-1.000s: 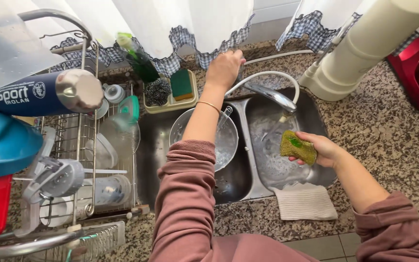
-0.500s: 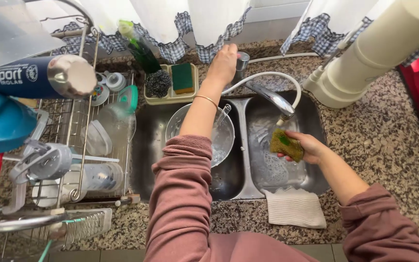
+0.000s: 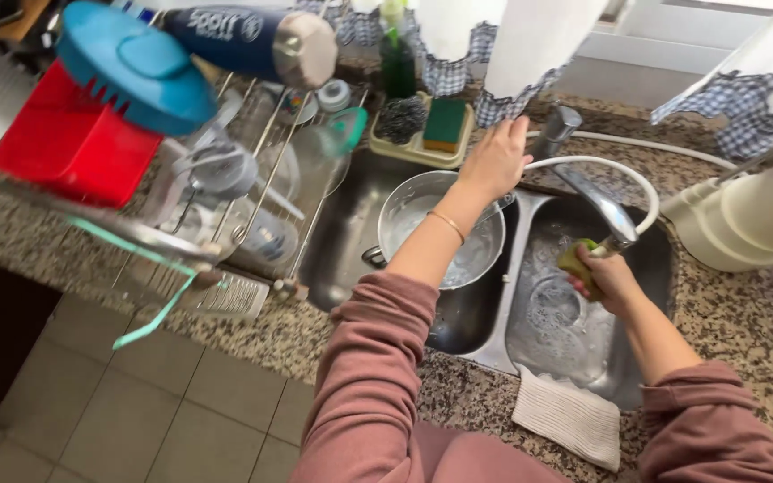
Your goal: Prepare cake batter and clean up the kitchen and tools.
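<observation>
Looking down from the head camera, I see my left hand (image 3: pixel 494 161) stretched forward past the sink (image 3: pixel 351 233), fingers together and laid flat beside the tap handle (image 3: pixel 555 130) at the back of the bench (image 3: pixel 762 313); whether it actually grips the handle I cannot tell, since the hand covers the contact. My right hand (image 3: pixel 610 279) sits lower and to the right, curled closed around a yellow-green sponge (image 3: pixel 574 259), holding it just under the tip of the spout (image 3: pixel 606 215) over the right basin. So the sponge lies right of and nearer to me than the left hand, with the spout's long axis running from the handle out toward the sponge. A metal pot (image 3: pixel 422 219) rests in the left basin, directly beneath my left forearm. A white hose (image 3: pixel 601 165) loops over the spout. A folded cloth (image 3: pixel 570 416) lies on the bench edge before the right basin, and a dish rack (image 3: pixel 252 206) stands left of the sink.
</observation>
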